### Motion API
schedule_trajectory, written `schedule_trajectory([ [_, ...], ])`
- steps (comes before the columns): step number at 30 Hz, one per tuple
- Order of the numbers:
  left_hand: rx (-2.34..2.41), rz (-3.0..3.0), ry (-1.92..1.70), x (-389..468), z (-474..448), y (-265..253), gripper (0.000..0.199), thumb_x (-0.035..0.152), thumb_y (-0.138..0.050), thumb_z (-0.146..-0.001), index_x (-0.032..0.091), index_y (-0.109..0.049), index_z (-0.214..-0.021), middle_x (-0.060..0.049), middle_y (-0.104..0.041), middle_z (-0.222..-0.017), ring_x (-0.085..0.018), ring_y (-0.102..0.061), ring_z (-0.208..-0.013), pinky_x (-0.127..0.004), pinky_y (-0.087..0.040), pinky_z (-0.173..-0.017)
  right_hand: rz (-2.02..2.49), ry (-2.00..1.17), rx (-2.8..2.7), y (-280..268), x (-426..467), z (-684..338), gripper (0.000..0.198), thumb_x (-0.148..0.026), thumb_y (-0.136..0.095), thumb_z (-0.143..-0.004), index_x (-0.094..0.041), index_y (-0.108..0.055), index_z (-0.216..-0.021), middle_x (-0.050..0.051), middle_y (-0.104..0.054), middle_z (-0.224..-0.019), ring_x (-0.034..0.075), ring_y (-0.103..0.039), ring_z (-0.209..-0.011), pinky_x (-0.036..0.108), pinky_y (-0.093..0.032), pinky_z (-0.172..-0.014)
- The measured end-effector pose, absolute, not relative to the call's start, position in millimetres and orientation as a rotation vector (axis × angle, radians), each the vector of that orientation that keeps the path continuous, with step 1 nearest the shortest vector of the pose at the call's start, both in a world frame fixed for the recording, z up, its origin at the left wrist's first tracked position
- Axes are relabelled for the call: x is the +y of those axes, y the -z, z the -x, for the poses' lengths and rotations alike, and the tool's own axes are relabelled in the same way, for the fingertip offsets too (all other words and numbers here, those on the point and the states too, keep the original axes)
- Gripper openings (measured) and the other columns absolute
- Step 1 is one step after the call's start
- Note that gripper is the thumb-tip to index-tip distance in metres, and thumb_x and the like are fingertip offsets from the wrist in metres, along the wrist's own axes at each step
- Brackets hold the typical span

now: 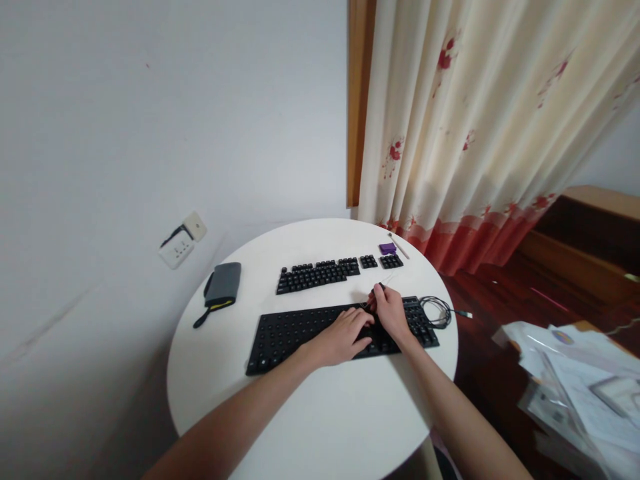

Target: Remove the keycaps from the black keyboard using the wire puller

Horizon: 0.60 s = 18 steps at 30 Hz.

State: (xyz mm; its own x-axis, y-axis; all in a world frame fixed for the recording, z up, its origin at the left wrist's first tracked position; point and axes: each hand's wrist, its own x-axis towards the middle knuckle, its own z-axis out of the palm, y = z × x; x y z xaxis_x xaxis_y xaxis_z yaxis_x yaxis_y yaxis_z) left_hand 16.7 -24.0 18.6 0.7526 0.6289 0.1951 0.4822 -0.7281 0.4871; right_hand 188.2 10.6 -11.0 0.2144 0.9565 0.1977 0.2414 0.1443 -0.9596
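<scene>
A black keyboard [295, 333] lies on the round white table, many of its keycaps off on the left and middle part. My left hand [345, 337] rests over the middle of the keyboard, fingers stretched out and slightly bent, with nothing visible in them. Just right of it, my right hand [389, 312] is closed on a small black tool with thin wires, which looks like a keycap puller [382, 286]. Its lower end is hidden by my fingers. Behind the keyboard, loose black keycaps [317, 276] are laid out in keyboard order.
The keyboard's coiled cable [440, 312] lies at the right table edge, its plug sticking out past it. A grey pouch [223, 285] is at the left. A purple cloth [387, 249] and a thin brush [399, 247] lie at the back right. Papers [575, 373] are at the lower right.
</scene>
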Motion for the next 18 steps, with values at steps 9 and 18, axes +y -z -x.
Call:
schedule_trajectory([
  [9,1.015,-2.477,-0.470,-21,-1,-18,0.021,0.034,-0.069,-0.085,0.022,-0.064,-0.102,-0.004,-0.059,-0.104,-0.023,-0.050,-0.106,-0.038,-0.038,-0.095,1.324,-0.797,-1.264,13,11,-187,0.051,-0.057,-0.043,-0.093,-0.016,-0.062,-0.069,0.005,-0.064,-0.057,0.017,-0.057,-0.050,0.027,-0.042,-0.051],
  [18,1.001,-2.137,-0.785,-16,-7,-15,0.013,0.026,-0.066,-0.086,0.020,-0.067,-0.097,-0.002,-0.065,-0.091,-0.017,-0.059,-0.086,-0.029,-0.045,-0.079,1.315,-0.813,-1.246,15,12,-188,0.051,-0.058,-0.044,-0.092,-0.016,-0.063,-0.070,0.005,-0.065,-0.058,0.017,-0.057,-0.050,0.027,-0.041,-0.051],
])
